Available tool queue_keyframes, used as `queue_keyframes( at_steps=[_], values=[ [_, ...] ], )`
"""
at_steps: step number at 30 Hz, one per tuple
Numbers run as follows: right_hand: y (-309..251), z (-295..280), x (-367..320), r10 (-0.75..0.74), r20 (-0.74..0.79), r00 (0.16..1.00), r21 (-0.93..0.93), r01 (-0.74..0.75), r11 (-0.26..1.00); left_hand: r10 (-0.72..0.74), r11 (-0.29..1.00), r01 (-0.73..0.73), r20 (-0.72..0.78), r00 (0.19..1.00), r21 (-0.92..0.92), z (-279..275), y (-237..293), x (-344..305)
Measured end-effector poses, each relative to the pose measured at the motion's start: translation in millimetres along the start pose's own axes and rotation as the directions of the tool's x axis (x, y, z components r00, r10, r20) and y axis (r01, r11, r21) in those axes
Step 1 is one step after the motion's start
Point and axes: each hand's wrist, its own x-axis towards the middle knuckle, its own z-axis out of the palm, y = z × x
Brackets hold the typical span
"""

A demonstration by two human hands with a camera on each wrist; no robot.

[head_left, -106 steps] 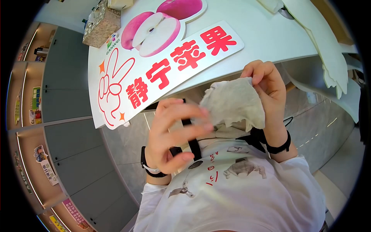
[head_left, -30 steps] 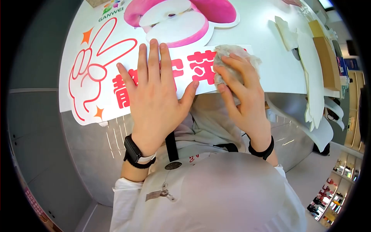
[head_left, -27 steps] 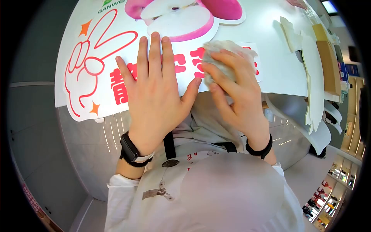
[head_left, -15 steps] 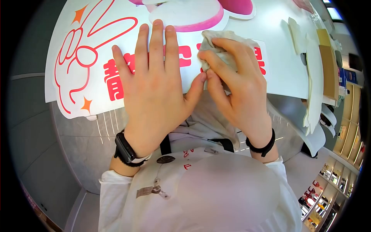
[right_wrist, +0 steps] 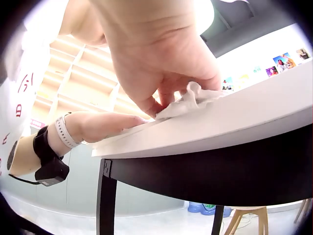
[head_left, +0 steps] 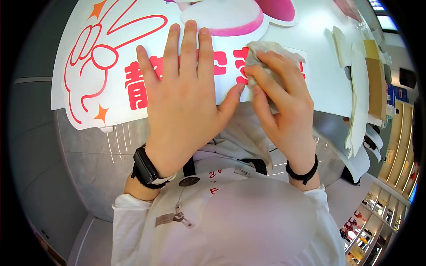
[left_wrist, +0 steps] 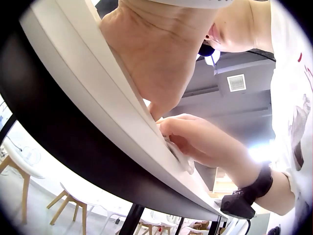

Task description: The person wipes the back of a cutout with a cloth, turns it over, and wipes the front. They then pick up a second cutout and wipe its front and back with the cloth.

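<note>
A white cut-out sign with red characters, a pink apple picture and a line-drawn hand lies on the table. My left hand rests flat on it, fingers spread over the first characters. To its right, my right hand grips a crumpled greyish-white cloth with bent fingers and presses it on the sign, covering part of the last two characters. In the right wrist view, folds of the cloth stick out under the fingers. The left wrist view has the cloth near the table edge.
The white table has a curved front edge close to my body. Torn white sheets hang over its right side, beside a cardboard box. White chairs with wooden legs stand beyond it.
Earlier, the right hand held the cloth up before the table, left hand raised. Both hands then came down onto the sign. Lately the cloth has slid left, then back right.
</note>
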Motion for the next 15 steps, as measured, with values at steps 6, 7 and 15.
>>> queue_keyframes(
  at_steps=[6, 7, 15],
  values=[
    [-0.8, -11.3, -0.8, 0.164, 0.059, 0.985, 0.049, -0.167, 0.985, 0.014, 1.0, -0.014, 0.01, 1.0, 0.005, -0.3, 2.4, -0.9],
    [3.5, -16.0, -5.2, 0.19, 0.054, 0.98, 0.031, -0.192, 0.981, 0.011, 1.0, -0.011, 0.015, 1.0, 0.0, -1.6, 2.2, -1.4],
    [11.8, 3.1, 6.5, 0.076, -0.041, 0.996, 0.004, -0.076, 0.997, 0.014, 1.0, -0.014, -0.004, 1.0, 0.008, 0.9, 4.2, -2.0]
  ],
)
